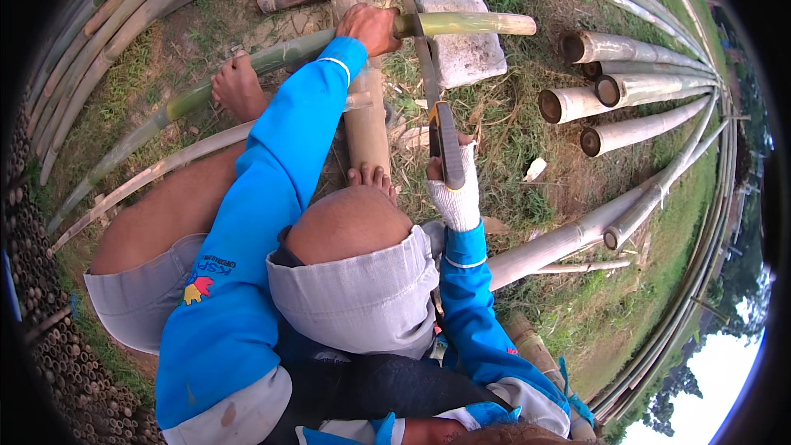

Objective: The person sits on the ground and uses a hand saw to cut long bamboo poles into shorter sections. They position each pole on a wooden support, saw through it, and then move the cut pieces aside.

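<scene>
While the left hand (370, 29) folds its fingers over the bamboo pole (482, 24) beneath them and the right hand (458, 196) curls its round the saw handle (449, 147), I judge the pole stiff, light and slippery, best held where those left fingers press.

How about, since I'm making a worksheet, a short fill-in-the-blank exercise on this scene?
1. The right hand holds a long-bladed ____.
2. Of the two hands, only the right one wears a white ____.
3. The blade crosses the green pole to the ____ of the left hand.
4. The person's sleeves are mostly ____ in colour.

Missing words: saw; glove; right; blue.
</scene>
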Available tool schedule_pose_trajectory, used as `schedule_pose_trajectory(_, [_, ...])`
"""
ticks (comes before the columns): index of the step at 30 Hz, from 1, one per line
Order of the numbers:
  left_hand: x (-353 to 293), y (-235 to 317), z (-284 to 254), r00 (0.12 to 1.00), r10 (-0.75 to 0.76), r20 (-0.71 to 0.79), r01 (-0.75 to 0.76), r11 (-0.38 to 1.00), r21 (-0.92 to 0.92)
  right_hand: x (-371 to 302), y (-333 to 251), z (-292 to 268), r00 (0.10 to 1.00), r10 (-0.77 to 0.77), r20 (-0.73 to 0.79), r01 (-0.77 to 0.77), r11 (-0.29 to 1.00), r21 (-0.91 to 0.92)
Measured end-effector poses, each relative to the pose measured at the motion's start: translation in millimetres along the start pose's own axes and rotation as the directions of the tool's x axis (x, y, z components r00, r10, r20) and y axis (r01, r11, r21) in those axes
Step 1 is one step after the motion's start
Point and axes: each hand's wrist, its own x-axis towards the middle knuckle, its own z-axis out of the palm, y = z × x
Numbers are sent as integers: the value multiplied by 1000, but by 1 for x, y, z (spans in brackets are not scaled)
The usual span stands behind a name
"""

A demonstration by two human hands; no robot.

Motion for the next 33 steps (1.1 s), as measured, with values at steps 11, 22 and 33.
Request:
schedule_pose_trajectory(11, [-1,3,-13,994,-58,88,62,997,-45,-107,-15,-55,998,9,69,3,986,-167])
schedule_pose_trajectory(22, [9,-10,-5,987,-50,150,57,998,-40,-84,-21,-46,996,65,52,-63,997,-38])
schedule_pose_trajectory(33, [22,-8,-8,987,-40,157,50,997,-63,-6,15,-2,1000,-29,-5,29,999,17])
